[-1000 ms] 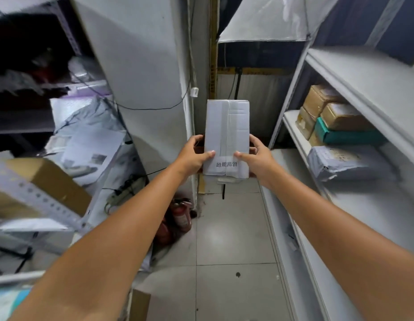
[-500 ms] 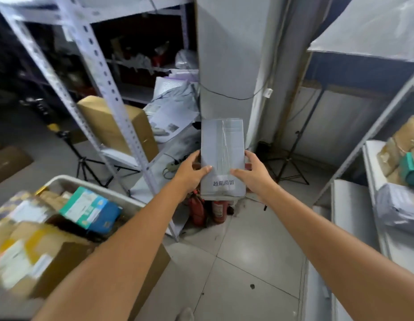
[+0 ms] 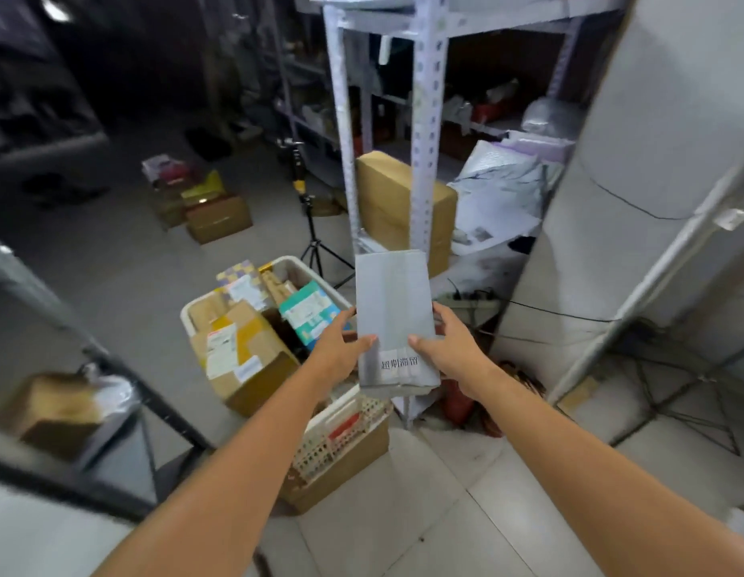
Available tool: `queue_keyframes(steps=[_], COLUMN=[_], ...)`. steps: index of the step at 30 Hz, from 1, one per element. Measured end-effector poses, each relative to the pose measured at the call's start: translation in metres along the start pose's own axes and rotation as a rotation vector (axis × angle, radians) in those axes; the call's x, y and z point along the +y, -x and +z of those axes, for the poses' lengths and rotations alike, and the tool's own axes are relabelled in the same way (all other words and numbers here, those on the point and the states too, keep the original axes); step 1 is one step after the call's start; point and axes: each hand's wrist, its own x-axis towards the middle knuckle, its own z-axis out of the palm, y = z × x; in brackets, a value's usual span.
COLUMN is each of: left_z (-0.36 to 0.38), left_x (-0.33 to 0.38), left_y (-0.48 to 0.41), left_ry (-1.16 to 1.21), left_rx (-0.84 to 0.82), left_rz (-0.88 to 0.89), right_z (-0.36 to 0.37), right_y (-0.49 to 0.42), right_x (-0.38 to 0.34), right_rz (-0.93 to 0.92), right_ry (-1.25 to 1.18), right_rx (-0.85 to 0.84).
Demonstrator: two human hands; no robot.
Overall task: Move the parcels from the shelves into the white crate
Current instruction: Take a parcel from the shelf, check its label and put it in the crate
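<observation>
Grey parcel [image 3: 391, 310]: held just right of the white crate [image 3: 297, 264].
Left hand [image 3: 341, 351]: grips its left edge.
Right hand [image 3: 449, 347]: grips its right edge.
Crate contents: heaped boxes [image 3: 254, 360].
Behind crate: tripod [image 3: 310, 218], shelf post [image 3: 426, 139].

Tiled floor [image 3: 445, 514]: pale nr the camera, darker far L. White crate [image 3: 186, 316] stands ctr-L on it, packed w/ parcels [image 3: 241, 343]; a low box [image 3: 345, 468] sits right at its near R corner. Far L on the floor: cardboard boxes [image 3: 218, 218]. Tripod [image 3: 316, 247] stands btwn them and the metal rack [image 3: 424, 118]. Rack's low shelf carries a big brown carton [image 3: 387, 202] and, to its R, grey mailers [image 3: 499, 189]. Red extinguisher [image 3: 457, 403] on floor nr rack foot. Near L shelf [image 3: 91, 489]: a blurred box [image 3: 50, 410].
</observation>
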Motion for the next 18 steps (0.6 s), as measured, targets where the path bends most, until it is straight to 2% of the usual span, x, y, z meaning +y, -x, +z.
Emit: queue_keyframes(steps=[4,9,18], left_z=[-0.051,-0.101,-0.16], left_x=[-0.01,-0.011,-0.01], left_y=[-0.029,-0.07,-0.152], left_ry=[0.064,0.116,0.189], left_rx=[0.086,0.103,0.184], left_rz=[-0.012,-0.063,-0.121], right_z=[0.048,0.094,0.151], right_y=[-0.043,-0.095,-0.201], right_x=[-0.02,-0.046,-0.073], right_rz=[-0.012,-0.025,-0.005], right_ry=[0.08,0.151,0.147], right_rx=[-0.088,-0.125,-0.239])
